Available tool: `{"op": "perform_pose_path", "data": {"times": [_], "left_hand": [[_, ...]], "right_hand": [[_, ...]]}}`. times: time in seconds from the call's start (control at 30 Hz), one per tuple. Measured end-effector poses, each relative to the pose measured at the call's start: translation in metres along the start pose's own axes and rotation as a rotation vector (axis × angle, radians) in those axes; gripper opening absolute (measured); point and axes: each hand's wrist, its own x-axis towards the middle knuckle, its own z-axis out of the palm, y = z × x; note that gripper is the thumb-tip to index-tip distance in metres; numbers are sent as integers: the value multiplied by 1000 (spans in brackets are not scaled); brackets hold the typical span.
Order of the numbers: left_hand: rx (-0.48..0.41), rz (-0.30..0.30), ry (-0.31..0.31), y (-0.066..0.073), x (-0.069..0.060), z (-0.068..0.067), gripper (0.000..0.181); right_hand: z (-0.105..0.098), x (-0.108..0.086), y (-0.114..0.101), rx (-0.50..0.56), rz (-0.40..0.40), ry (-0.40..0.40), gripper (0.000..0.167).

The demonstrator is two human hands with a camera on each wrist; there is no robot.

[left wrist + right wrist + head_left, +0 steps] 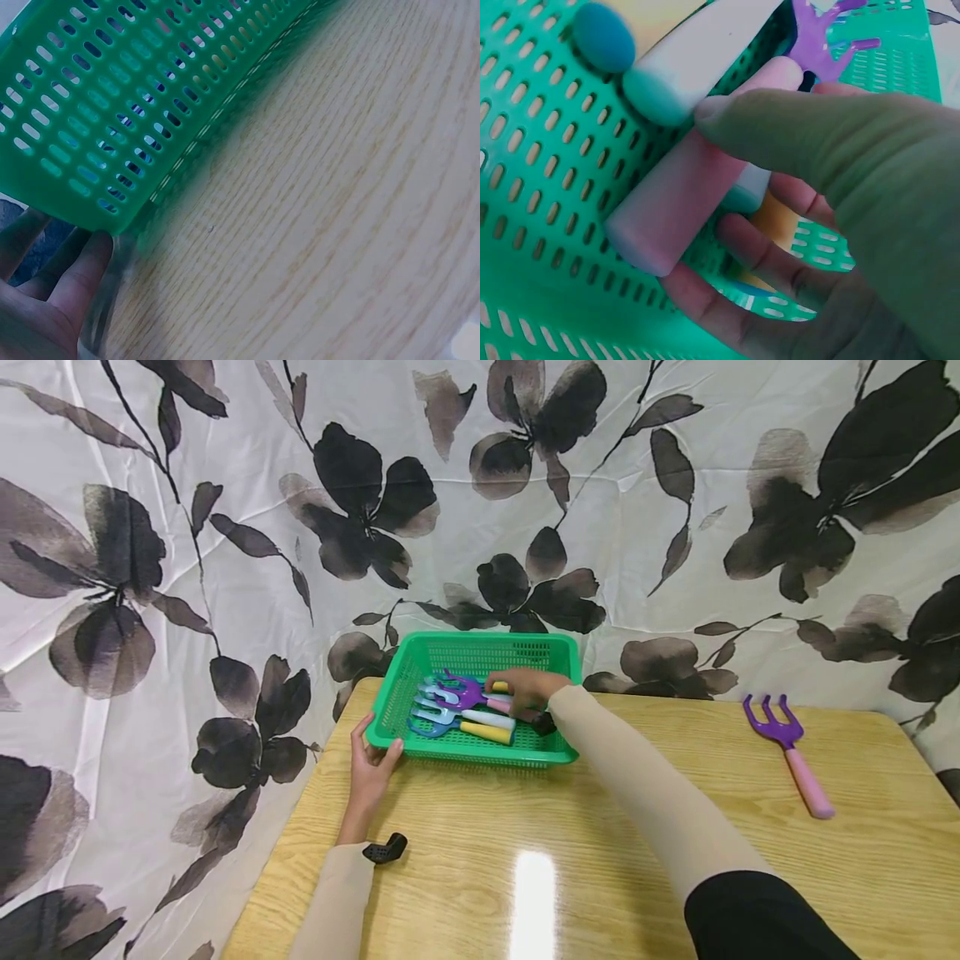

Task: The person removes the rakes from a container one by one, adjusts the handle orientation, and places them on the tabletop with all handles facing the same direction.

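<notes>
A green plastic basket with slotted walls stands at the back left of the wooden table, holding several small garden hand forks. My left hand grips its front left corner, with fingertips against the wall in the left wrist view. Inside the basket, my right hand has its thumb and fingers around the pink handle of a purple hand fork. Next to it lie a light-blue fork with a white handle and a blue fork with a yellow handle. My right fingers partly cover other handles.
Another purple hand fork with a pink handle lies on the right side of the wooden table. A floral cloth hangs behind the table and down its left side.
</notes>
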Motion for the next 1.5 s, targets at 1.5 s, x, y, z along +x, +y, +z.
{"op": "perform_pose_path", "data": {"times": [1.5], "left_hand": [[13, -23, 11, 3, 0, 3, 73]], "right_hand": [[-36, -27, 2, -106, -293, 134, 43]]}}
